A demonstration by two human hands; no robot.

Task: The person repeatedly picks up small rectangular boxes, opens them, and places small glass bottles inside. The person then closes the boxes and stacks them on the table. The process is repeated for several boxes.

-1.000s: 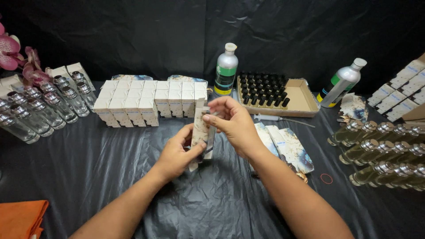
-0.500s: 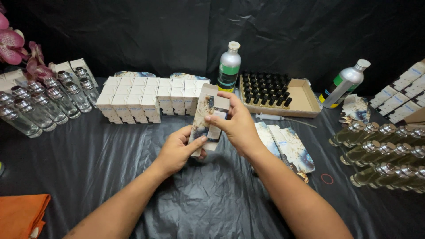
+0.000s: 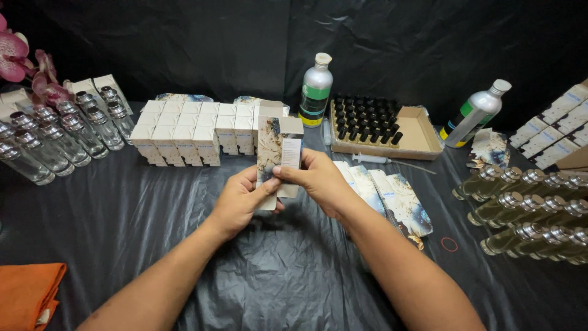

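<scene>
Both hands, left (image 3: 237,202) and right (image 3: 317,182), pinching 1 small printed carton (image 3: 278,153) upright, top flap open, near boxed rows (image 3: 184,132).

Both bare forearms reach in from the lower edge and converge at the middle. The left hand (image 3: 240,202) sits palm inward, fingers curled and thumb raised, closed in a grip from below. The right hand (image 3: 320,181) lies just beside it, slightly higher, with its wrist bent and fingertips pinched together.
</scene>
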